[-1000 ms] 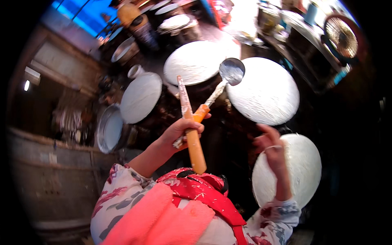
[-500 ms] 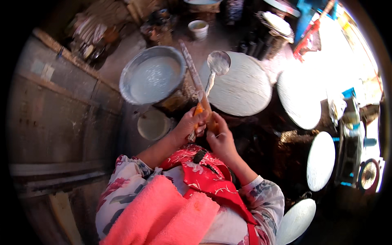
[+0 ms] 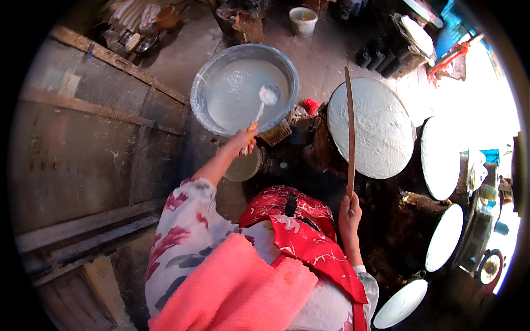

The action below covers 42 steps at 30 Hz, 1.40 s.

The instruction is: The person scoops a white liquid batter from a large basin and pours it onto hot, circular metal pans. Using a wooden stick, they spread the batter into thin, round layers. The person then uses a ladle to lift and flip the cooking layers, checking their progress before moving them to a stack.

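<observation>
My left hand [image 3: 242,141] is closed round the orange handle of a ladle [image 3: 269,95]. The ladle's round bowl, coated white, is over the large metal basin [image 3: 197,99] of milky white liquid; whether it touches the liquid I cannot tell. In my right hand [image 3: 349,218] is the lower end of a long, thin wooden stick [image 3: 351,127], pointing away from me. The stick passes in front of the left part of a round drum top [image 3: 383,129] covered with a white layer.
More round white surfaces [image 3: 440,157] curve down the right side, including one [image 3: 402,303] near me. A wooden wall [image 3: 94,127] stands at the left. Beyond the basin is a small white bucket [image 3: 303,22]. A pale round container [image 3: 243,167] sits below my left wrist.
My hands, close together before, have moved apart. The left has carried the ladle leftward from the round white surface to over the basin; the right has taken the stick to the right.
</observation>
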Motion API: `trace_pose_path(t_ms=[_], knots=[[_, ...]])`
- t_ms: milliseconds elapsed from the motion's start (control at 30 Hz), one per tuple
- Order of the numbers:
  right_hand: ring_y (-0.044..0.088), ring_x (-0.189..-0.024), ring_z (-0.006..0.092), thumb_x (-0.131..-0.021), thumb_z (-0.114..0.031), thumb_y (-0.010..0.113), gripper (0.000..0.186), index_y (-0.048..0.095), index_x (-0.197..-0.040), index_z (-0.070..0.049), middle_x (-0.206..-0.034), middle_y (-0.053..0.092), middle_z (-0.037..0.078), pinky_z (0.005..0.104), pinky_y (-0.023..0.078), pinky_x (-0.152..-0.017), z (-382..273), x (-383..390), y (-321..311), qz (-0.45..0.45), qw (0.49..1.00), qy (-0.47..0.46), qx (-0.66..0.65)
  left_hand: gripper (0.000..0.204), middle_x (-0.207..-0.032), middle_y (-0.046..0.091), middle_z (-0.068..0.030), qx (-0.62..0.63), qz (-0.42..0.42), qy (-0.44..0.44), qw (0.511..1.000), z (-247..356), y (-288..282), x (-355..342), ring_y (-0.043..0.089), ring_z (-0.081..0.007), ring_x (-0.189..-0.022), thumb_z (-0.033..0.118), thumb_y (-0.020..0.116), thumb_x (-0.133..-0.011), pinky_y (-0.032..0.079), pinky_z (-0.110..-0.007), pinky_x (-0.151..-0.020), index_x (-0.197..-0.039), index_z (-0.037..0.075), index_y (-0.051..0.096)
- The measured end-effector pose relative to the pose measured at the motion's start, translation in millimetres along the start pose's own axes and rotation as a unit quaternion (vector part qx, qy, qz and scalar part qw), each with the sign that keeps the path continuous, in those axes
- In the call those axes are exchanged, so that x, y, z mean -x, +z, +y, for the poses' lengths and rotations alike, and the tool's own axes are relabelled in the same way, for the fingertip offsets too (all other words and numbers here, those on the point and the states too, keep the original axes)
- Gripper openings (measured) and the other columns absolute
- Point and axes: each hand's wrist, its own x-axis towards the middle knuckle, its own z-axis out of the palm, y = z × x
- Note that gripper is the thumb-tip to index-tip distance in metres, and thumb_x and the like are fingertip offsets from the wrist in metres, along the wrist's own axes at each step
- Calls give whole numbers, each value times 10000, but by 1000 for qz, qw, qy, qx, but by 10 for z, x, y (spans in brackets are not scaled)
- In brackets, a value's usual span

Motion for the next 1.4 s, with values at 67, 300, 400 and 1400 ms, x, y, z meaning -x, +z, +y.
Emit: trace_pose_path(t_ms=[67,300,400,1400], knots=[[451,-582,72,-956,-139,469,259,541,-1172,-15,-657,473,10,261,398,-523,69,152,7,32,999,28,24,315,-696,569,-70,-205,64,43,976,152,-73,-466,539,-165,-482,296,536,-919,468,-317,-461,-1119,68,453],[398,-475,20,-980,-196,446,264,555,-1146,-22,-585,438,-46,192,312,-426,260,523,-15,117,989,92,-25,377,-713,588,-110,-523,63,65,847,142,-447,-967,573,-203,-493,329,536,-912,493,-317,-479,-1134,39,440],[377,-433,17,-985,-220,444,258,560,-1135,-45,-575,436,-48,181,286,-387,367,614,25,116,987,98,-59,365,-650,524,-56,-320,-14,-39,947,-21,-467,-703,517,-149,-461,356,513,-929,458,-277,-456,-1106,42,459],[383,-416,34,-985,-240,447,259,557,-1105,-39,-575,440,-31,193,297,-366,458,331,-91,7,968,43,-247,275,-564,399,22,402,-35,86,911,142,-349,1086,394,-83,-386,322,528,-935,350,-232,-368,-980,57,471]])
